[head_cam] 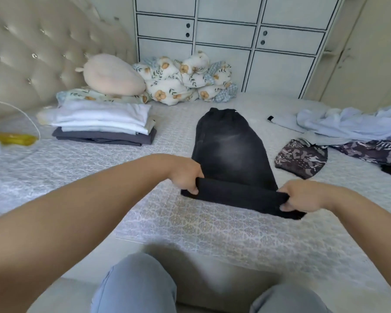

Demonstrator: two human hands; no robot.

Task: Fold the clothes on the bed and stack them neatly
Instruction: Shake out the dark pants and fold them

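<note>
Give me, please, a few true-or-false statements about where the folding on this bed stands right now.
1. Both the left hand and the right hand grip the near end of the black jeans. True.
2. The folded stack lies right of the jeans. False: it lies to their left.
3. The stack's bottom piece is dark, with white pieces above. True.
4. The light blue garment is folded neatly. False: it lies crumpled at the right.

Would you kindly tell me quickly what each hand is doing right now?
Left hand: gripping the near folded edge of the black faded denim garment.
Right hand: gripping the same edge at its other end.
</note>
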